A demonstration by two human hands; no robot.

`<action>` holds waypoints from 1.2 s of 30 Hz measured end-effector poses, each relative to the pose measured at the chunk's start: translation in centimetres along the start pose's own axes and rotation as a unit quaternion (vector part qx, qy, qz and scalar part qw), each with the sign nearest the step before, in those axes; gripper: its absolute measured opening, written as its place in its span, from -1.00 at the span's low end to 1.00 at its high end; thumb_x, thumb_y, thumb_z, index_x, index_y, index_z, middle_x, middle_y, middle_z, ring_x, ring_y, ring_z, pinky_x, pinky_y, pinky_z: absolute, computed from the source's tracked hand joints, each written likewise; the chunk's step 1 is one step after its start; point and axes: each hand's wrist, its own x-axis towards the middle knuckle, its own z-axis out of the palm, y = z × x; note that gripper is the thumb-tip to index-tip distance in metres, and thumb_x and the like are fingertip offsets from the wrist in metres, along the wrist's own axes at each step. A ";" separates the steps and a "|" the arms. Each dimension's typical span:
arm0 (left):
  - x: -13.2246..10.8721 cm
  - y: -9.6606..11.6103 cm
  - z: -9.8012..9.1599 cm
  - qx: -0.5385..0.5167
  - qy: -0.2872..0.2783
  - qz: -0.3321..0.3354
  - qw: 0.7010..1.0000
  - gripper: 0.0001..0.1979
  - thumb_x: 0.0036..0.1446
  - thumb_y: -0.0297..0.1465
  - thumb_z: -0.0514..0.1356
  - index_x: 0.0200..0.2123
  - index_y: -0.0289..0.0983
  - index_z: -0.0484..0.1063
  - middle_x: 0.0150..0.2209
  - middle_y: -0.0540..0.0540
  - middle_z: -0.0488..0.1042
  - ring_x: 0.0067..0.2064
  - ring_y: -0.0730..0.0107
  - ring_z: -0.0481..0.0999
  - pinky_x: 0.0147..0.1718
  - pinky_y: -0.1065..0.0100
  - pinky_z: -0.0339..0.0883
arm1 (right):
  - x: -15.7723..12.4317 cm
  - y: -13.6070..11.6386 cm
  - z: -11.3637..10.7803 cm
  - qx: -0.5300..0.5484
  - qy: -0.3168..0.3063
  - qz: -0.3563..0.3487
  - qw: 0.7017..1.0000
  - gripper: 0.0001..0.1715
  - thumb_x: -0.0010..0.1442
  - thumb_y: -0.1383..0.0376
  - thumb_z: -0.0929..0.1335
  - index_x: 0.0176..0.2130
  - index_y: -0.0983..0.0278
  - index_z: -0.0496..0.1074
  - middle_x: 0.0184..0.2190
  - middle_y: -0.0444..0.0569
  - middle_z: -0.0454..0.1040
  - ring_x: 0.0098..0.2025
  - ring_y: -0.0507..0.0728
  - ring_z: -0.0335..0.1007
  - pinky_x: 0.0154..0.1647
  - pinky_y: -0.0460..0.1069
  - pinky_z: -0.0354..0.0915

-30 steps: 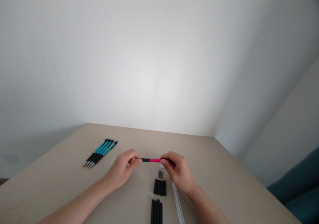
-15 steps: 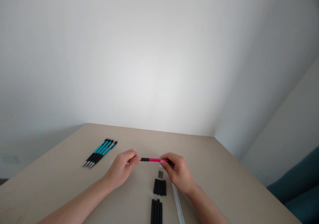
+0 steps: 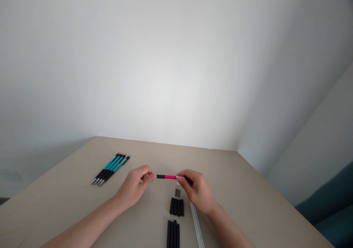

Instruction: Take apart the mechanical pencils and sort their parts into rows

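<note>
A pink and black pen (image 3: 170, 177) is held level above the table between my two hands. My left hand (image 3: 136, 185) pinches its left end, past the black grip section; the tip is hidden by the fingers. My right hand (image 3: 197, 189) is closed around the other end, thumb and index finger on the pink barrel near its black end. Just below the pen lie small grey metal pieces (image 3: 178, 193), short black tubes (image 3: 177, 207) in a row, and longer black tubes (image 3: 173, 235). Thin white rods (image 3: 196, 226) lie beside my right wrist.
Several teal and black pens (image 3: 111, 169) lie side by side at the left of the beige table (image 3: 226, 182). A white wall (image 3: 165, 75) stands behind the table. Dark teal fabric (image 3: 328, 204) hangs at the right edge.
My left hand's fingers have shifted slightly on the pen's end, and a little less of the pink barrel shows beside my right hand. The things on the table lie unmoved.
</note>
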 end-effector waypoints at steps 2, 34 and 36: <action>0.0 0.1 0.0 -0.005 -0.009 0.000 1.000 -0.55 0.27 -0.20 -0.07 -0.58 -0.28 0.32 -0.59 0.02 0.26 -0.52 0.41 0.26 -0.50 0.42 0.06 | 0.0 0.0 0.0 0.003 0.002 -0.004 1.000 -0.76 0.26 0.23 0.26 -0.30 0.27 0.49 -0.45 -0.07 0.48 -0.44 0.05 0.31 -0.42 -0.08 0.18; -0.1 0.1 0.0 -0.016 0.006 -0.009 1.000 -0.73 0.23 -0.19 0.02 -0.35 -0.25 0.33 -0.54 0.05 0.26 -0.48 0.40 0.26 -0.56 0.47 0.03 | 0.1 0.0 -0.3 -0.014 -0.008 0.003 1.000 -0.62 0.30 0.18 0.21 -0.41 0.30 0.44 -0.56 -0.11 0.39 -0.51 0.03 0.22 -0.48 -0.10 0.07; -0.2 0.1 0.0 -0.027 0.005 -0.010 1.000 -0.76 0.24 -0.21 0.02 -0.33 -0.25 0.32 -0.52 0.04 0.30 -0.47 0.40 0.29 -0.55 0.47 0.05 | 0.0 0.0 -0.3 -0.014 -0.005 0.004 1.000 -0.62 0.30 0.18 0.21 -0.43 0.30 0.43 -0.57 -0.12 0.38 -0.52 0.02 0.21 -0.48 -0.09 0.06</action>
